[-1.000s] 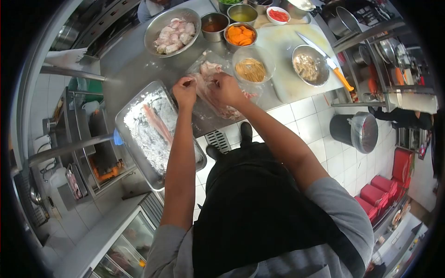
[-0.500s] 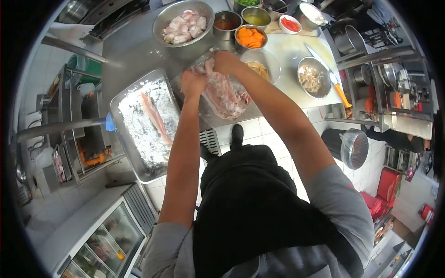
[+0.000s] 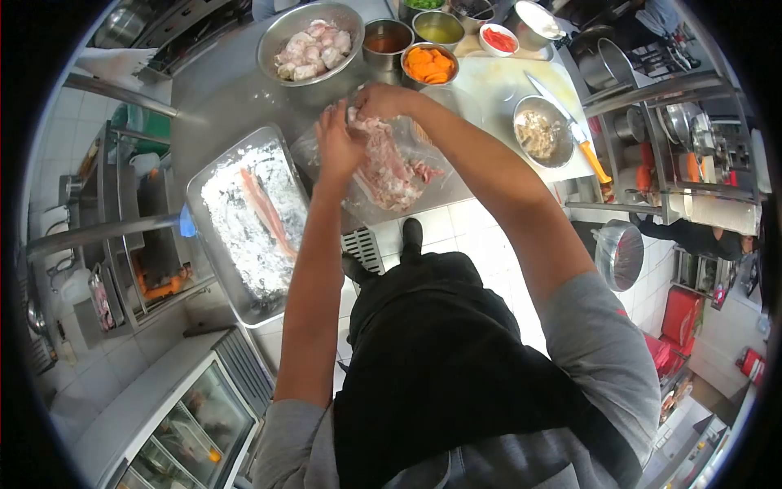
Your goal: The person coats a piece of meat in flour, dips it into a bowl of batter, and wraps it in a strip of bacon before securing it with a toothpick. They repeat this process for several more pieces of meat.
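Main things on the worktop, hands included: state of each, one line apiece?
Meat: raw, spread on clear plastic
Left hand: at its far end, grip unclear
Right hand: also there, grip unclear
Tray: holds white powder and a raw strip
Large bowl: uncovered, holds raw pieces
Orange slices: cut, uncovered
Knife: lying, not held

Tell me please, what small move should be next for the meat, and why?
Probably, press the far end of the meat flatter on the plastic. The left hand and right hand are both at that end, which looks bunched near the fingers, while the nearer part lies spread out.
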A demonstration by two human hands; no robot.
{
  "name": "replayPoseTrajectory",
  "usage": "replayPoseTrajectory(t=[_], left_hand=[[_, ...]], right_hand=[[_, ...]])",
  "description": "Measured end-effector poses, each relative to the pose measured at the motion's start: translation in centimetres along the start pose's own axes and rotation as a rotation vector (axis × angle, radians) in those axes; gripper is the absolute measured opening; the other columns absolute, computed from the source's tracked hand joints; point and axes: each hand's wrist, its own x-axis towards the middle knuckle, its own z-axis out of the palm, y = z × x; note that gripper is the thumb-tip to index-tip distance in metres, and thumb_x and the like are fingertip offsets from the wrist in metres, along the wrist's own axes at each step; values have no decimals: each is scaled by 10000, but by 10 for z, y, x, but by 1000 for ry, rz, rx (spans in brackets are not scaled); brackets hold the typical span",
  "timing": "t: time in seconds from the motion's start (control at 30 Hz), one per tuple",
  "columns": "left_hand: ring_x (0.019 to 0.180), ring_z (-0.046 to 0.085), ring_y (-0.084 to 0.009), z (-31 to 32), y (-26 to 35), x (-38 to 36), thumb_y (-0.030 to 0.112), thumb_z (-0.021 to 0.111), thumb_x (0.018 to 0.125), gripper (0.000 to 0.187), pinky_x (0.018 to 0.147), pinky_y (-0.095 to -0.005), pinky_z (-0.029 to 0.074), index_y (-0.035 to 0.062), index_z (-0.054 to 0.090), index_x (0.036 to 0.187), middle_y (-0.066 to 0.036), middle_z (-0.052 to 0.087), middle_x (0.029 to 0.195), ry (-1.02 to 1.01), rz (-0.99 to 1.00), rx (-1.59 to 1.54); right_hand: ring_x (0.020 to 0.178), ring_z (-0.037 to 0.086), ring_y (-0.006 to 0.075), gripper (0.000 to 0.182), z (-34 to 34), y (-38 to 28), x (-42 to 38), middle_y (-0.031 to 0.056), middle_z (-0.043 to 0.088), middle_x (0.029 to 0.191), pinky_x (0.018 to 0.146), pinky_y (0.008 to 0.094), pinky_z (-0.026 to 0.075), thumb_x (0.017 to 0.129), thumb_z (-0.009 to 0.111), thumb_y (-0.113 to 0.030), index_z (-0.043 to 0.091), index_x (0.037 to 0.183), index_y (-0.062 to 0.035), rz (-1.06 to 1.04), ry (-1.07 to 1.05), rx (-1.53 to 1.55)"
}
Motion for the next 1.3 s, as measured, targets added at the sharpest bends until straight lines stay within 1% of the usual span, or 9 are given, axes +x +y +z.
replayPoseTrajectory(t=[0.17, 0.27, 0.33, 0.53, 0.6, 0.67, 0.77, 1.0, 1.3], left_hand=[[1110, 571, -407, -13, -31, 22, 72, 706, 735, 412, 959, -468, 456, 50, 650, 1143, -235, 622, 1131, -390, -72, -156], [1034, 608, -401, -5, -45, 18, 41, 675, 738, 308, 877, -445, 493, 54, 676, 1046, -240, 634, 1053, -352, -140, -219], [1010, 615, -399, -8, -43, 19, 37, 669, 741, 283, 853, -438, 498, 44, 674, 1024, -239, 634, 1051, -364, -160, -218], [992, 614, -393, -16, -40, 18, 27, 665, 751, 259, 862, -446, 492, 47, 672, 1010, -221, 629, 1083, -379, -175, -133], [1031, 601, -387, -19, -34, 16, 31, 671, 752, 271, 897, -455, 481, 54, 673, 1023, -212, 621, 1119, -383, -164, -76], [1161, 540, -384, -18, -26, 9, 38, 671, 722, 407, 949, -463, 450, 83, 672, 1126, -171, 590, 1221, -180, 114, 160], [1263, 454, -369, -25, 2, 5, 61, 690, 695, 464, 1021, -512, 385, 86, 666, 1157, -147, 550, 1291, -291, 257, 184], [1271, 460, -374, -25, 5, 1, 72, 686, 685, 524, 1054, -514, 364, 50, 636, 1206, -158, 558, 1309, -511, 86, 146], [1163, 589, -139, -13, 20, 1, -4, 667, 868, 334, 951, -285, 489, -18, 617, 1198, -102, 648, 1254, -537, -159, -890]], right_hand=[[965, 663, 354, 367, -13, -21, -23, 142, 708, 1050, 894, 414, 514, 773, 719, -270, 729, 1075, -63, 19, -108, 405], [975, 665, 352, 336, -12, -16, -26, 150, 713, 1021, 856, 415, 524, 743, 725, -203, 726, 1045, -56, -11, -74, 490], [966, 671, 360, 307, -6, -12, -26, 172, 714, 1000, 810, 428, 532, 736, 706, -164, 724, 1018, -43, -3, -15, -68], [995, 695, 363, 310, 3, -22, -27, 207, 718, 1052, 844, 452, 555, 736, 728, -130, 731, 1020, -7, 15, -102, -349], [966, 694, 371, 294, 6, -21, -29, 212, 714, 1014, 828, 464, 554, 742, 718, -152, 730, 1004, -18, 13, -76, -370], [937, 692, 379, 281, 6, -21, -31, 217, 711, 975, 812, 476, 554, 748, 709, -173, 728, 987, -28, 11, -52, -393], [923, 689, 398, 287, -5, -33, -38, 225, 712, 968, 793, 470, 562, 754, 708, -194, 724, 979, -17, -12, -73, -426], [938, 688, 391, 339, -38, -34, -70, 228, 710, 960, 853, 464, 544, 736, 726, -238, 717, 975, 2, -81, 17, -291], [752, 609, 321, 269, -103, -79, -120, 169, 622, 783, 699, 413, 478, 755, 691, -212, 600, 862, 17, -158, 177, -19]])
